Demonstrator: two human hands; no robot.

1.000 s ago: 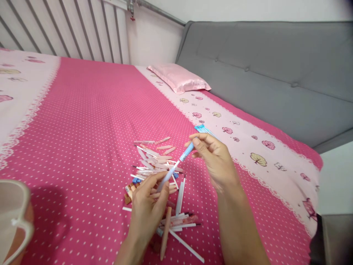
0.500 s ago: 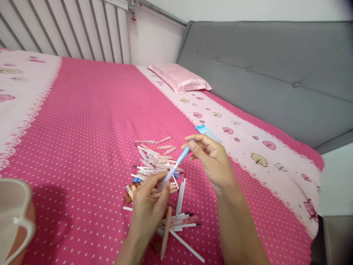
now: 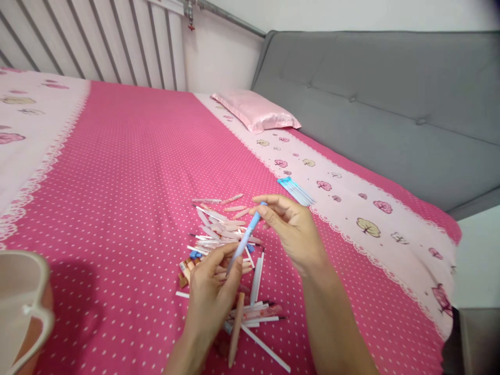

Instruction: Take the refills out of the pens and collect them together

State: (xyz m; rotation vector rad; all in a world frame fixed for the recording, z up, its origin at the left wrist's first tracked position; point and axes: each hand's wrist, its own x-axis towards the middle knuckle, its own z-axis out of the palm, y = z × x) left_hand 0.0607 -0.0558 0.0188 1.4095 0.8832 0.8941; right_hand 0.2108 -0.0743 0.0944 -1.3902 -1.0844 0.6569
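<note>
Between my two hands slants a pen (image 3: 242,244) with a pale lavender barrel and a blue cap (image 3: 254,221) at its upper end. My left hand (image 3: 213,284) grips the lower barrel between thumb and fingers. Thumb and fingers of my right hand (image 3: 299,237) pinch the top of the blue cap. Below and around my left hand lies a heap of pen parts (image 3: 219,229): pink and pale barrels, and white refills. A pale barrel (image 3: 256,281) and a peach-pink pen part (image 3: 236,330) lie close to my left hand, which hides part of the heap.
A row of blue-topped pens (image 3: 296,191) lies beyond my right hand. Brown-and-cream pieces (image 3: 187,271) sit left of the heap. At the lower left stands a beige container (image 3: 42,281). A pink pillow (image 3: 255,112) rests near the grey headboard (image 3: 371,88).
The blue cap and lavender barrel have come together; the white stretch between them is no longer visible. My right hand has moved slightly left and down toward my left hand.
</note>
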